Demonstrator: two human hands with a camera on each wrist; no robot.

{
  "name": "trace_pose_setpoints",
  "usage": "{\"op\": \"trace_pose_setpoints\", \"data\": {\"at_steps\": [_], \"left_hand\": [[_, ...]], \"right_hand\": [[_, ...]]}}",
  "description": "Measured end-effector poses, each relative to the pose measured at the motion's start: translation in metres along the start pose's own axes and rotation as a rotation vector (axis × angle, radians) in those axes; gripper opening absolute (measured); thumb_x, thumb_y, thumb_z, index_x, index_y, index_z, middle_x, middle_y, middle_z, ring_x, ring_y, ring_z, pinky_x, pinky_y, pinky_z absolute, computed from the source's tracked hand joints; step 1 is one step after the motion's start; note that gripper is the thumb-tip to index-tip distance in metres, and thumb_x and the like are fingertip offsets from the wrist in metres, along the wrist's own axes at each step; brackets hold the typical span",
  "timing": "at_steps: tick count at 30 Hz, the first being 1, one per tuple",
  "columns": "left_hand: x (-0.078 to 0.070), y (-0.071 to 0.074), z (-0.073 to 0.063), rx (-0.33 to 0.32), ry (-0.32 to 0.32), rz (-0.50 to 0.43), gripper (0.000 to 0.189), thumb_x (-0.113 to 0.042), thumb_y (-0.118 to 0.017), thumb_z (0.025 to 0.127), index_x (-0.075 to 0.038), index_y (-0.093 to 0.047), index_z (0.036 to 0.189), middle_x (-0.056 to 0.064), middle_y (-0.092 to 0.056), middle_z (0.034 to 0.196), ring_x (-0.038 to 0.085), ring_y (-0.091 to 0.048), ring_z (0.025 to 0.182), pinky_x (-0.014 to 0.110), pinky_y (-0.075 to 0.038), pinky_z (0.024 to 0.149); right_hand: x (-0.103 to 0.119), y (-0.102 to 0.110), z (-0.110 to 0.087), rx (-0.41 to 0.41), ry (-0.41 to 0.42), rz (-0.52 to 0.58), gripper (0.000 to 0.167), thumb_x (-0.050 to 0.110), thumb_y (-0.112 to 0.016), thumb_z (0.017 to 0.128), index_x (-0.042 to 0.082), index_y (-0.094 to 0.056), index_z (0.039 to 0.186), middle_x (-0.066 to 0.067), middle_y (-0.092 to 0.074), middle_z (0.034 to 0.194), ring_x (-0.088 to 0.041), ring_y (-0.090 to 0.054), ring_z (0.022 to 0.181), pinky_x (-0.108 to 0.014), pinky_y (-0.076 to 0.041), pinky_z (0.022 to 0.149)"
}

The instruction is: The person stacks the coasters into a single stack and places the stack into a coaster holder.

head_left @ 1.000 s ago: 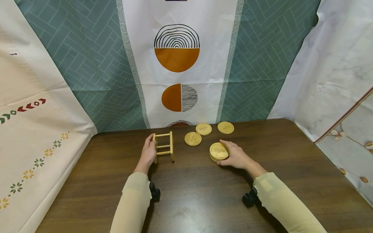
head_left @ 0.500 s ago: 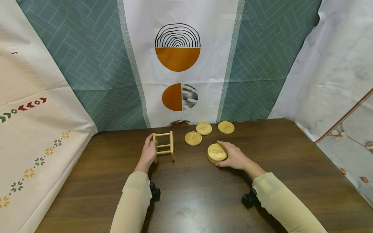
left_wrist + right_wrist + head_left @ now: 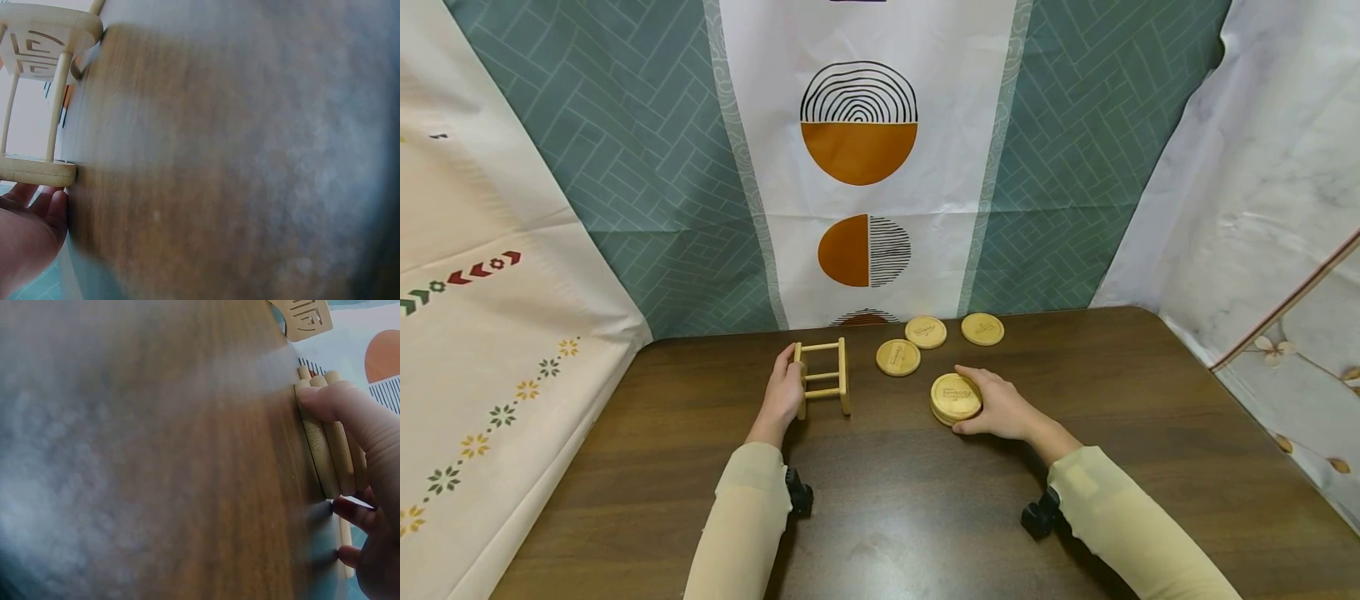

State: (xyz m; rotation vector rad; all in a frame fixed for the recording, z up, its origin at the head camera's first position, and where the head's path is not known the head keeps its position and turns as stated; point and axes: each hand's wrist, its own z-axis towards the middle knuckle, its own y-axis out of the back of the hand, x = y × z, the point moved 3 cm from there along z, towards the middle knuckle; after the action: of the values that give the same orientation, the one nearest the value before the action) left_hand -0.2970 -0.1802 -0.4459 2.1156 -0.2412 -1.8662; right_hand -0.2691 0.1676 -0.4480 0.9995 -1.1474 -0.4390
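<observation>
On the left of the table, a light wooden coaster holder (image 3: 842, 379) with rails between two side panels stands in the head view. My left hand (image 3: 784, 393) holds it by its left panel. In the left wrist view the fingertips (image 3: 57, 203) meet the outside of that panel; the thumb is hidden there. Right of the middle, my right hand (image 3: 1003, 406) grips a short stack of round bamboo coasters (image 3: 955, 397). In the right wrist view the thumb (image 3: 322, 400) presses the near edge of the coaster stack (image 3: 325, 444), with the other fingers round its far side.
Behind the stack, separate coasters lie flat: one nearest the holder (image 3: 898, 357), one farther back (image 3: 926, 332), and one to the right (image 3: 982, 329). The brown wooden table (image 3: 880, 500) ends at a hanging patterned cloth (image 3: 685, 250) behind them.
My right hand has shifted the coaster stack slightly left and toward me, still gripping it. The left hand and the coaster holder have stayed in place.
</observation>
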Motion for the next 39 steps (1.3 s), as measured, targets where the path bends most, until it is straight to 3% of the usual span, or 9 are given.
{"op": "trace_pose_setpoints", "data": {"at_steps": [11, 19, 34, 39], "left_hand": [[-0.002, 0.0, -0.002, 0.006, -0.002, -0.008, 0.054, -0.023, -0.023, 0.099, -0.017, -0.017, 0.152, 0.014, -0.023, 0.155, 0.034, -0.03, 0.137, 0.052, -0.025, 0.112], [-0.001, 0.0, -0.002, 0.0, -0.003, -0.006, 0.053, -0.023, -0.023, 0.099, -0.017, -0.017, 0.152, 0.014, -0.024, 0.155, 0.033, -0.03, 0.137, 0.051, -0.024, 0.112], [0.0, 0.0, -0.002, 0.001, -0.003, -0.003, 0.054, -0.024, -0.023, 0.099, -0.017, -0.017, 0.152, 0.014, -0.023, 0.155, 0.033, -0.03, 0.137, 0.052, -0.025, 0.112], [-0.001, 0.0, -0.002, -0.001, -0.007, -0.012, 0.054, -0.024, -0.023, 0.099, -0.016, -0.017, 0.152, 0.013, -0.023, 0.155, 0.033, -0.029, 0.138, 0.051, -0.024, 0.112]], "right_hand": [[-0.002, 0.002, 0.0, -0.001, -0.036, 0.022, 0.103, 0.058, -0.076, 0.067, 0.01, -0.033, 0.147, -0.015, -0.047, 0.137, -0.033, -0.046, 0.122, -0.055, -0.04, 0.096], [-0.002, 0.008, 0.002, -0.04, -0.027, 0.054, 0.088, 0.053, -0.069, 0.079, 0.005, -0.036, 0.145, -0.015, -0.045, 0.142, -0.033, -0.045, 0.127, -0.052, -0.038, 0.101], [-0.018, 0.018, 0.01, -0.083, -0.089, 0.064, 0.07, 0.051, -0.049, 0.093, 0.002, -0.038, 0.143, -0.02, -0.043, 0.142, -0.037, -0.042, 0.129, -0.054, -0.034, 0.104], [-0.022, 0.021, 0.014, -0.091, -0.08, 0.052, 0.062, 0.041, -0.047, 0.097, -0.001, -0.039, 0.141, -0.022, -0.043, 0.141, -0.039, -0.041, 0.13, -0.055, -0.033, 0.105]]}}
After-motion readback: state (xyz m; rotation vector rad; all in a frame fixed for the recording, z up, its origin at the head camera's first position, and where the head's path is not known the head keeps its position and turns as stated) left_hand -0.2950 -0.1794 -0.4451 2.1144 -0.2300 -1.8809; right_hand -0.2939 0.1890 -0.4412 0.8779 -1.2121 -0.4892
